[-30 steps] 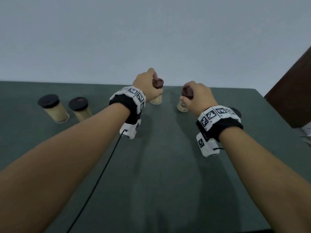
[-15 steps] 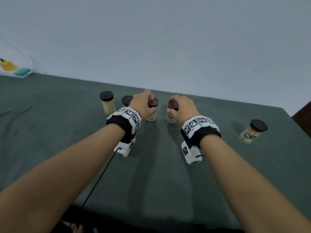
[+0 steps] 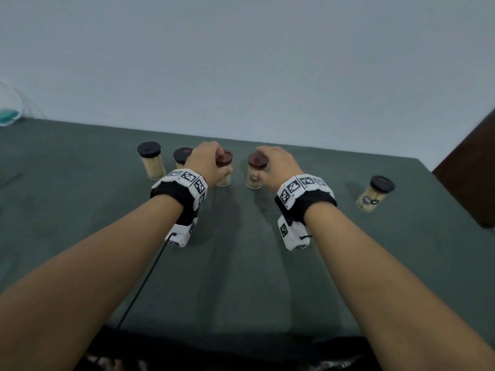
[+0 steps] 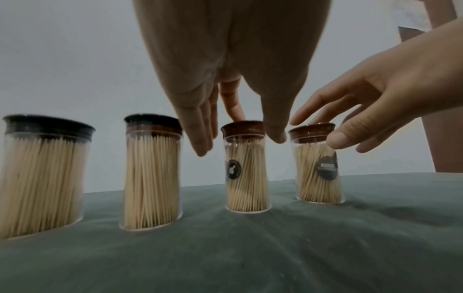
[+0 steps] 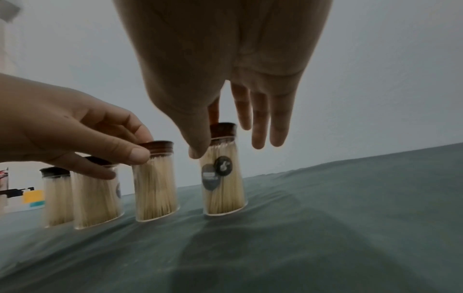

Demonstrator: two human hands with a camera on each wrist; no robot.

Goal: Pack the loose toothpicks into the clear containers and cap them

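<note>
**Five capped jars on the bench; both hands at the middle pair**

1. Bench (image 3: 241, 263), green cloth cover. We count five clear jars of toothpicks upright on it, each capped.
2. Left jar (image 3: 224, 178), brown cap (image 3: 224, 158). Our left hand (image 3: 206, 163) rests on it, fingers (image 4: 200, 138) hanging fairly straight round the cap, one fingertip on top, thumb at the rim. We see a light touch, no firm grip.
3. Right jar (image 3: 254, 178), brown cap (image 3: 257, 160), just beside item 2 and apart from it. Our right hand (image 3: 278, 167) sits over it, thumb at the jar's shoulder, one finger on the cap, the other fingers (image 5: 260, 126) extended and clear of the glass.
4. Two black-capped jars (image 3: 152, 163), (image 3: 181, 158), left of the left hand.
5. Lone jar (image 3: 375, 194), black cap, well apart to the right.

Change against half a second ago: both hands keep their places on the same two caps; the jars stand as they did. The head view has shifted slightly, so the whole row sits a little further right in it.
</note>
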